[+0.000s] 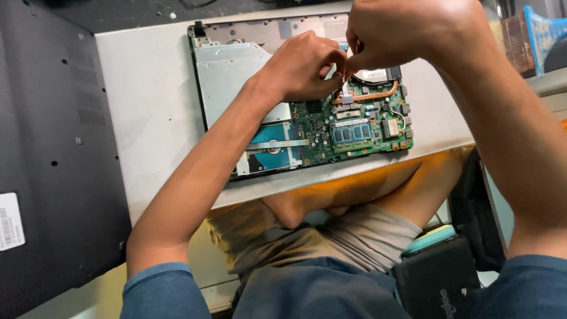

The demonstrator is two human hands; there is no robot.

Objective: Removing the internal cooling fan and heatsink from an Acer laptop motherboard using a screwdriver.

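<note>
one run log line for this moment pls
left hand: pinching above green circuit board | right hand: pinching beside it | opened laptop: flat on table | black bottom cover: lying to the left

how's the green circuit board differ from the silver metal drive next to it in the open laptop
The green circuit board is crowded with small chips and a copper pipe; the silver metal drive is one plain, flat panel. Both hands work over the board; the drive lies uncovered to the left. Both sit inside the open laptop.
</note>
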